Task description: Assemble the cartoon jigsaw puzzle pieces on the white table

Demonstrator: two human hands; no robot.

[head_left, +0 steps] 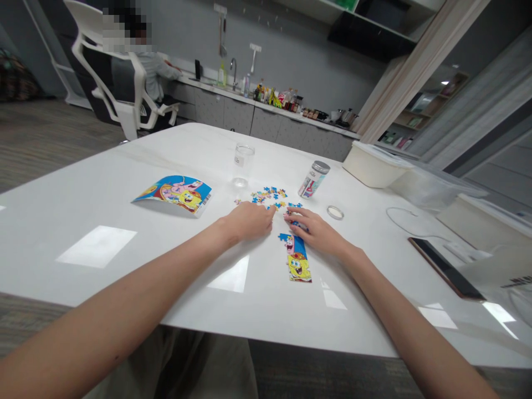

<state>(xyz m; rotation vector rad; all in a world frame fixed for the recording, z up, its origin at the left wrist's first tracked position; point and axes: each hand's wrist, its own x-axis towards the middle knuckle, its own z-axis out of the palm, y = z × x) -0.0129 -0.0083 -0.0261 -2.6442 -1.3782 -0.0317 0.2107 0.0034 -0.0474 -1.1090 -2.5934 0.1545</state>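
**Both hands at the loose puzzle pieces**

Left hand (248, 220) lies palm down on the white counter (103, 188), fingers (266, 213) stretched fwd & close together, tips at the near edge of the loose puzzle pieces (269, 197). Can't tell if a piece is pinched under them. Right hand (318, 230) also flat-ish on the counter, fingers lightly spread, tips touching the top of the assembled puzzle strip (296, 257) and a few blue pieces just beside it; nothing visibly gripped. The two hands' tips nearly meet.

Assembled strip runs toward the person from btw the hands, cartoon picture face up. Loose pieces sit scattered in a small cluster just beyond both hands, approx mid-counter.

Around them:
- printed picture sheet (177, 193), left of the hands, one edge curled up
- clear open jar (243, 158) upright beyond the pieces
- lidded jar w/ label (314, 179), tilted, right of the pieces
- small round lid (334, 212) flat near the right hand
- white box (374, 163) far right, dark phone (444, 269) near right edge

Another person sits in a white chair (124, 83) at the far kitchen worktop, well apart.
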